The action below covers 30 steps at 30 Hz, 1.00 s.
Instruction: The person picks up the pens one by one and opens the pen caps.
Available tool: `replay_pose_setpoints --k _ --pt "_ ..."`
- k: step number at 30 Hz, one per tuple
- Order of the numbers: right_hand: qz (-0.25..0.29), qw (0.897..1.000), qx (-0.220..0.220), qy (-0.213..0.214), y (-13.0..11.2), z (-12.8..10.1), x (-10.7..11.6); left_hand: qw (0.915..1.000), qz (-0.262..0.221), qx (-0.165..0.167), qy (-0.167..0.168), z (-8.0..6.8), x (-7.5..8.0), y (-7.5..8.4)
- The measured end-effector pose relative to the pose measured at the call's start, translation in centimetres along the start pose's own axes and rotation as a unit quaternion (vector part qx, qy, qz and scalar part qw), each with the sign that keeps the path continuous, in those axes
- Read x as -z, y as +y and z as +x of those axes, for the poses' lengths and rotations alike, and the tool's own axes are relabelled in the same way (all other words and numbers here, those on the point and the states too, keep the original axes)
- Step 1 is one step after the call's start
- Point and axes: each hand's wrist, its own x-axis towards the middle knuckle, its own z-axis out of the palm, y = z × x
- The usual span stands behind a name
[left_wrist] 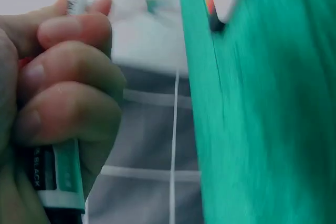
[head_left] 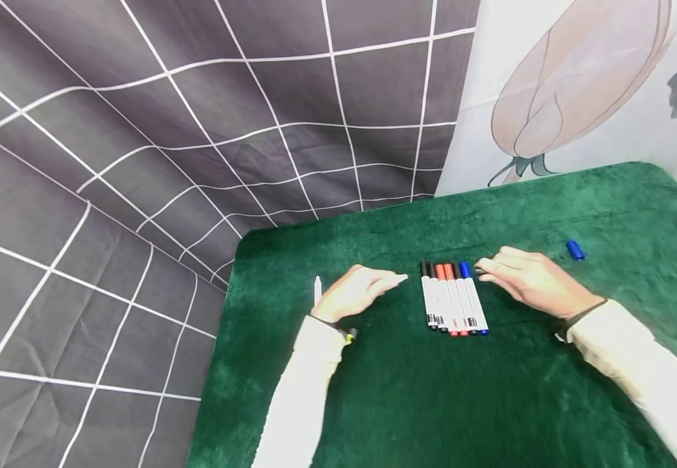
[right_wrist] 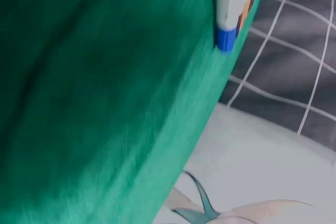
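Observation:
My left hand (head_left: 356, 292) grips an uncapped black marker (left_wrist: 59, 177), its fingers curled round the white barrel in the left wrist view. The marker's bare tip end sticks out past the fingers toward the middle. On the right, my right hand (head_left: 520, 276) pinches a small black cap (head_left: 479, 270) between thumb and fingers; that hand is outside its own wrist view. Between the hands lies a row of capped markers (head_left: 454, 299), side by side, with black, red and blue caps pointing away from me.
An uncapped white-barrelled marker (head_left: 318, 289) lies left of my left hand, partly hidden by it. Beyond my right hand rests a loose blue cap (head_left: 575, 249). Green cloth covers the table (head_left: 408, 403), and a dark gridded curtain (head_left: 292, 91) hangs behind and to the left.

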Motion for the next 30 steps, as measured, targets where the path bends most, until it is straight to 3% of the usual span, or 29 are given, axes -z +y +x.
replay_pose_setpoints --k 4,9,20,24,30 --pt "-0.009 1.000 -0.015 -0.022 0.4 -0.5 0.7 0.9999 -0.009 0.004 0.013 -1.0 1.0 -0.6" --pt "0.006 0.999 -0.021 -0.036 0.0 -1.0 0.2 0.9997 -0.018 -0.007 0.017 -0.8 -0.4 -0.8" --pt "0.024 0.995 -0.067 -0.075 -0.5 -1.8 -0.1 0.9955 0.021 0.001 0.092 -1.2 -2.0 -0.6" --pt "0.031 0.986 -0.129 -0.097 -0.5 -2.3 0.0 0.9933 0.048 -0.005 0.105 -1.4 -2.2 -0.7" --pt "0.053 0.962 -0.252 -0.094 -0.6 -3.0 0.4 0.9875 0.093 0.007 0.127 -1.8 -2.6 -0.9"
